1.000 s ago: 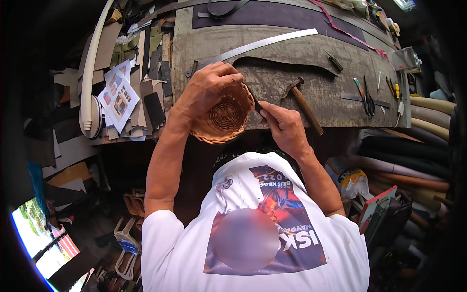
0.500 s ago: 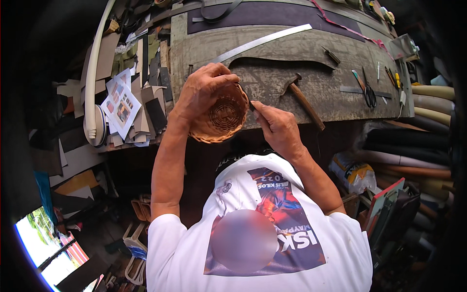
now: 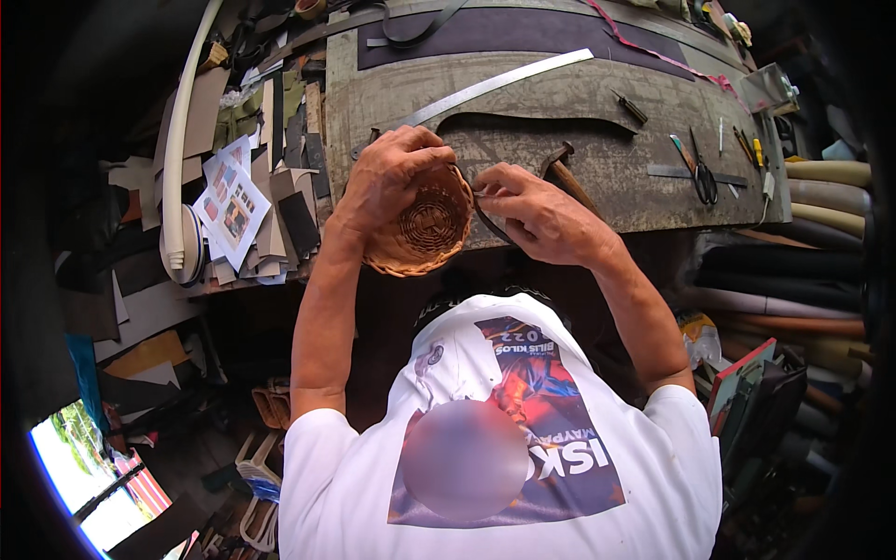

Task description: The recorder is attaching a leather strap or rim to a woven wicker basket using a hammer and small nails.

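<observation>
My left hand grips a small round wicker basket by its upper left rim, fingers bent over the edge. The basket is tilted so that its woven inside faces up toward me. Beside its right rim, my right hand pinches a thin dark strip that hangs down along the basket's side. Where the strip meets the basket is partly hidden by my fingers. Just beyond the right hand lies a hammer, its handle partly covered by that hand.
On the worn table lie a metal ruler, a long dark strap, scissors and a screwdriver-like tool. Material scraps and a printed sheet are heaped at the left. Rolls of material are stacked at the right.
My right hand has turned and shifted up slightly, now covering part of the hammer's handle, with its elbow swung outward. More of the dark strip shows below its fingers. The left hand keeps its hold.
</observation>
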Motion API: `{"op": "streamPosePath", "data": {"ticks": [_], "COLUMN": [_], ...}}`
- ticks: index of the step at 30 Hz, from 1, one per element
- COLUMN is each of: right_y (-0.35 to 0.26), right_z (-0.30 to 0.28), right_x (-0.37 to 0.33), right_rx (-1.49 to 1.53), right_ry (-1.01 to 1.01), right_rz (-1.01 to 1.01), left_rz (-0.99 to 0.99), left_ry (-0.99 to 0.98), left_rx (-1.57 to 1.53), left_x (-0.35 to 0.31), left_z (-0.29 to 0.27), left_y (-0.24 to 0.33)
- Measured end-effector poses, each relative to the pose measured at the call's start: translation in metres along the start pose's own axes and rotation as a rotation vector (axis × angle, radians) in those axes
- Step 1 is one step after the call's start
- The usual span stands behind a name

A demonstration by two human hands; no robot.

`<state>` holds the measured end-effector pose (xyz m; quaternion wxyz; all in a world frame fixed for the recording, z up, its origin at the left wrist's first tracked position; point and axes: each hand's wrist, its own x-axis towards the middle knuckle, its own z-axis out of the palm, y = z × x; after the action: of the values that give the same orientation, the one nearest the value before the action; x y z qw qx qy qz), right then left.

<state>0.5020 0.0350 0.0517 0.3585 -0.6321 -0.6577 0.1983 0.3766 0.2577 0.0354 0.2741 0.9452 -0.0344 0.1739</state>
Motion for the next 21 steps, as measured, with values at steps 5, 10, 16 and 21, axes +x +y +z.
{"op": "streamPosePath", "data": {"ticks": [5, 10, 16, 21], "right_y": [0.031, 0.035, 0.040, 0.045], "right_z": [-0.001, -0.005, -0.019, -0.018], "right_x": [0.016, 0.026, 0.048, 0.077], "right_rx": [-0.180, -0.338, -0.404, -0.414], "right_ry": [-0.017, -0.039, -0.164, -0.236], "right_rz": [-0.301, -0.434, -0.587, -0.796], "left_rz": [0.011, 0.009, 0.003, -0.340], "left_ry": [-0.008, -0.018, -0.009, 0.148], "left_rx": [-0.037, -0.035, -0.030, -0.172], "left_x": [0.001, 0.004, 0.002, -0.005], "left_z": [0.000, -0.001, -0.002, -0.005], "left_y": [-0.003, -0.009, -0.005, 0.014]}}
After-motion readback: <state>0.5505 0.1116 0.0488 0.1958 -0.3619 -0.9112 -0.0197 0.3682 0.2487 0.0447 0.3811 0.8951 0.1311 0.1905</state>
